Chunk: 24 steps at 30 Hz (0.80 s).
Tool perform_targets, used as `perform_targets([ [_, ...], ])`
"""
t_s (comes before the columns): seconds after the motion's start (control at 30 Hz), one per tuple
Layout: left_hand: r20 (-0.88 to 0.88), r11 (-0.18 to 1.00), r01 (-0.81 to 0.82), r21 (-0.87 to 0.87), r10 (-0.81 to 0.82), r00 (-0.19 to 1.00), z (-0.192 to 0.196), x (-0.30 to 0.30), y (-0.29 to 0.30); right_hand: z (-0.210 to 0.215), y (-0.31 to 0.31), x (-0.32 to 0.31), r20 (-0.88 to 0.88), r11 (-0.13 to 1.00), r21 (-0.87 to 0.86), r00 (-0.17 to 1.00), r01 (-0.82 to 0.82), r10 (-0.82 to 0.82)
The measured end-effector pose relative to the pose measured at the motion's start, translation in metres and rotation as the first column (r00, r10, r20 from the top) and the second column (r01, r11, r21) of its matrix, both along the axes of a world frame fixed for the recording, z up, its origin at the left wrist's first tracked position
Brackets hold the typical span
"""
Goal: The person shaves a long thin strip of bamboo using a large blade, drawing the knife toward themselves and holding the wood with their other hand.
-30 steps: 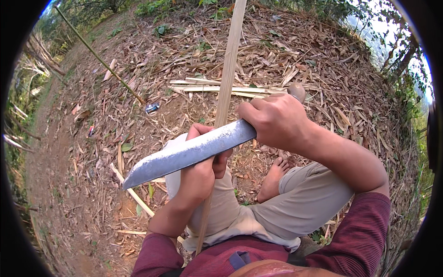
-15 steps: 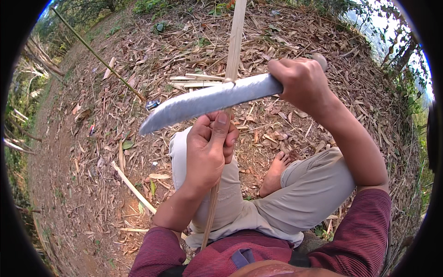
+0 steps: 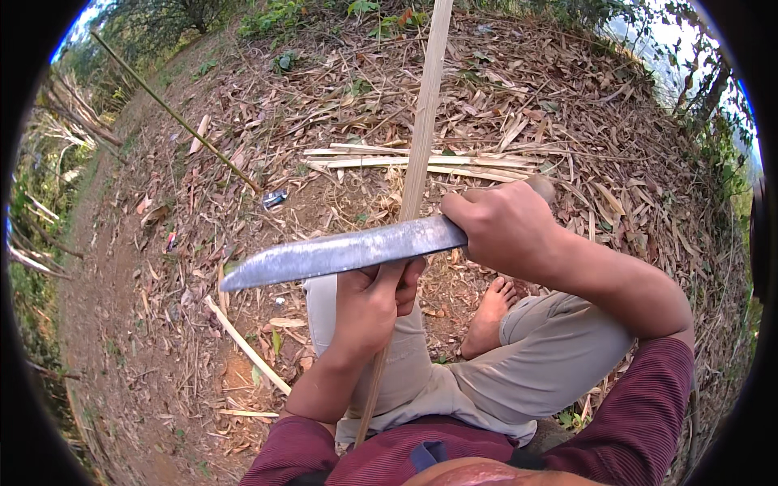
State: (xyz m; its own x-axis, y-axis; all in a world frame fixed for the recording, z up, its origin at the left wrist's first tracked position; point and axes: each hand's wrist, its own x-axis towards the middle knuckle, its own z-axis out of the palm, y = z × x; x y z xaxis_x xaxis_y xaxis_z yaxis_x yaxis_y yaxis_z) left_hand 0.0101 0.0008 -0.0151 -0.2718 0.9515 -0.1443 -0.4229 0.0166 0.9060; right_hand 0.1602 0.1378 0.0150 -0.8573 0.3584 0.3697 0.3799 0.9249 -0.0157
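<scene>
Closing around the long wooden strip, the left hand had its fingers curled in on it just below the knife, whose blade hid part of the grip. The right hand was wrapped tightly around the knife's handle, only its butt showing past the fist. The blade lay across the strip, its tip to the left; whether its edge was biting into the wood could not be told.

The strip rose steeply away from the body, its lower end near the shirt and beside the trousers. The likeliest trouble was to the left fingers: so close under the blade, they could be cut if the knife skidded off the grain or jumped at a knot. A loose hold might also let the strip twist, and a stroke carried too far toward the body could reach the leg.

Farther out, a bare foot rested on the ground, split strips lay together beyond the hands, another pale strip lay to the left, and a thin pole slanted over leaf litter.
</scene>
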Motion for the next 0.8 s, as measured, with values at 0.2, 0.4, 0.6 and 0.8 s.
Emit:
perform_targets([
  [0.2, -0.063, 0.999, -0.02, 0.045, 0.023, 0.998, 0.0, 0.004, -0.005, -0.011, 0.005, -0.002, -0.074, 0.989, 0.125, 0.993, -0.083, 0.092],
  [0.4, -0.037, 0.999, -0.02, 0.05, 0.022, 0.999, 0.003, 0.002, 0.001, -0.005, 0.031, -0.005, -0.102, 0.964, 0.256, 0.989, -0.073, 0.102],
  [0.6, -0.073, 0.998, -0.025, 0.061, 0.029, 0.997, 0.006, -0.001, 0.007, 0.001, 0.054, -0.005, -0.187, 0.92, 0.386, 0.972, -0.06, 0.142],
  [0.8, -0.025, 0.999, -0.007, 0.038, 0.008, 1.0, 0.016, 0.0, 0.008, 0.01, 0.081, 0.016, -0.2, 0.89, 0.455, 0.976, 0.015, 0.085],
])
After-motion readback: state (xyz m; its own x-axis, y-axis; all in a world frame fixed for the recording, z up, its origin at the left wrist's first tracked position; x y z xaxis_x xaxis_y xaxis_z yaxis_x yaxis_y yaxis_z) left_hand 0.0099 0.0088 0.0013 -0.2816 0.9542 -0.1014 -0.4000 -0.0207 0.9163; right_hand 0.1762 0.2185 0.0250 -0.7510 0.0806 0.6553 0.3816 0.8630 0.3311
